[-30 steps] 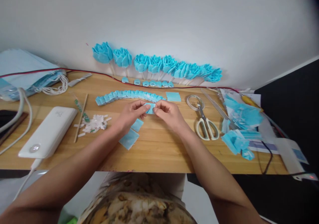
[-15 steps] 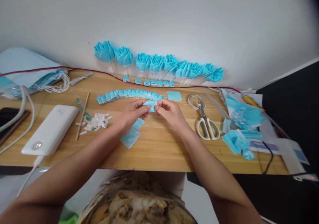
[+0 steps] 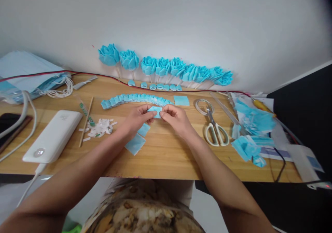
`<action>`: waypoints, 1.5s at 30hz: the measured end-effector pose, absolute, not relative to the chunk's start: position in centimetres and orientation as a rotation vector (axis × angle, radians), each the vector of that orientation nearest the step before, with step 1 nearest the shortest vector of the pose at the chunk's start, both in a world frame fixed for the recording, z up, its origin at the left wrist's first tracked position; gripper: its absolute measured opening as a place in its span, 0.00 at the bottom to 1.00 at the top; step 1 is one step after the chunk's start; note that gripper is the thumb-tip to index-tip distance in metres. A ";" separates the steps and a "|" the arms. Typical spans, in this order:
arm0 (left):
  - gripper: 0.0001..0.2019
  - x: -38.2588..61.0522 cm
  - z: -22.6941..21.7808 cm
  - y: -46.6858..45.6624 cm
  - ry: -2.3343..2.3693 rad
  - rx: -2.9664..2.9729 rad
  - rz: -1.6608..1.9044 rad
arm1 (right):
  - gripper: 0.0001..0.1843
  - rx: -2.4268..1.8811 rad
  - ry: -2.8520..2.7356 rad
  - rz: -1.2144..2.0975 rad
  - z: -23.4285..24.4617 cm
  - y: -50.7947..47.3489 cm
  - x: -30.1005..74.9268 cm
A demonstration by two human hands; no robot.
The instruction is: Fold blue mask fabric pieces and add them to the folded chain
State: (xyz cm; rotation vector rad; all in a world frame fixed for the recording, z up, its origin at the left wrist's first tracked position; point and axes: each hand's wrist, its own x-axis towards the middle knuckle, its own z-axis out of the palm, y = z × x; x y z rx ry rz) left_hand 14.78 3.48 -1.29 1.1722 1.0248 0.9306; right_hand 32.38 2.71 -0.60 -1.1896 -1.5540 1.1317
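Observation:
A small piece of light blue fabric (image 3: 156,111) is pinched between my two hands, just above the wooden table. My left hand (image 3: 141,117) grips its left side with thumb and fingers. On its right side, my right hand (image 3: 174,116) pinches the edge. Behind the hands curves a row of folded blue petals (image 3: 135,98). A flat blue square (image 3: 181,100) lies beyond my right hand. Two more blue pieces rest by my left wrist, one of them a larger square (image 3: 135,144).
Blue fabric roses (image 3: 163,66) on sticks lean along the wall, with small blue rolls (image 3: 160,86) before them. Scissors (image 3: 216,132) and a tape roll (image 3: 204,106) lie right, beside blue scraps (image 3: 249,148). Left are a wooden stick (image 3: 86,122), white paper bits (image 3: 102,127) and a power bank (image 3: 53,135).
My right thumb and fingers have shifted slightly left along the blue fabric. The left hand keeps its grip, and the view has tilted very slightly.

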 end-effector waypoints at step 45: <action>0.09 14.6 -1.4 3.1 0.945 1.038 0.914 | 0.10 -2.205 -1.608 -0.296 -4.0 2.5 47.0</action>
